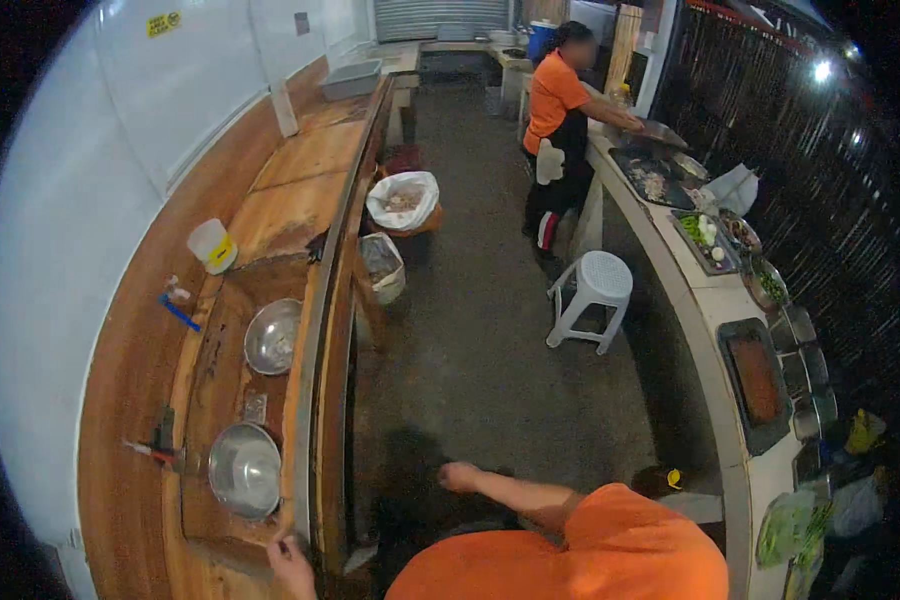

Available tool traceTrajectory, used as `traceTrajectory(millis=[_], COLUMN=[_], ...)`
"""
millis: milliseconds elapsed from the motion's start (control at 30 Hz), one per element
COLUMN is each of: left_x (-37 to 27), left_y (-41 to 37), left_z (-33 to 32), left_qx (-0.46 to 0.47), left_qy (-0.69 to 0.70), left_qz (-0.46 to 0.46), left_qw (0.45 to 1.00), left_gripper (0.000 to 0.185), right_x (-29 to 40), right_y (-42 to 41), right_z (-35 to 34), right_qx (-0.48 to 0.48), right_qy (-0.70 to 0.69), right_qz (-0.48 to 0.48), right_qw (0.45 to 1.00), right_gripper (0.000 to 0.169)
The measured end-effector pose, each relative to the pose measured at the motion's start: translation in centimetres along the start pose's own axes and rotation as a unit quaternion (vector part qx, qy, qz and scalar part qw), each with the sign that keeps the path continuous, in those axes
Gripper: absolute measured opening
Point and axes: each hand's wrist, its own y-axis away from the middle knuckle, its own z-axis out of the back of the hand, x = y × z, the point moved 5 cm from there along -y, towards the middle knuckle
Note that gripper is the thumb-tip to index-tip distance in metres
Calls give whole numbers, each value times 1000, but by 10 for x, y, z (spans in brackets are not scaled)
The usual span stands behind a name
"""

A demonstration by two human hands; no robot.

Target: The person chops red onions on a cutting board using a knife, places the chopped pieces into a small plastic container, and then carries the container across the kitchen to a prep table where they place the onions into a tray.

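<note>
My left hand [291, 564] is at the lower left, over the near edge of the wooden sink, with fingers partly curled; whether it touches the rim I cannot tell. Just beyond it in the basin sits a shiny metal bowl [245, 470]. A second metal bowl [274, 337] lies farther along the same basin. My right hand [459, 477] hangs over the dark floor in front of my orange shirt, its fingers curled, away from the sink and the counter. Nothing shows in it, though the inside of the hand is hidden.
A white plastic stool [604, 279] stands in the aisle before a co-worker [559, 97] at the right counter [709, 300]. That counter holds food trays [756, 382] and metal containers. Lined bins [403, 201] stand beside the wooden counter [300, 187]. A faucet [150, 451] juts over the sink.
</note>
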Motion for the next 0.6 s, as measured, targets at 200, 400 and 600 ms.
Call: traceTrajectory(millis=[200, 400, 600], left_x=[16, -60, -51], left_y=[-152, -223, -283], left_z=[71, 153, 155], left_qx=[-207, -264, -193], left_qy=[-149, -241, -215], left_qz=[-186, -239, -211], left_qw=[949, 903, 934], left_gripper=[26, 57, 63], right_x=[172, 342, 459], right_y=[-59, -142, -202], right_z=[81, 86, 77], right_qx=[-146, -51, -9], right_qy=[-62, 81, 8], right_qz=[219, 358, 399], right_qw=[963, 929, 917], right_gripper=[27, 18, 30])
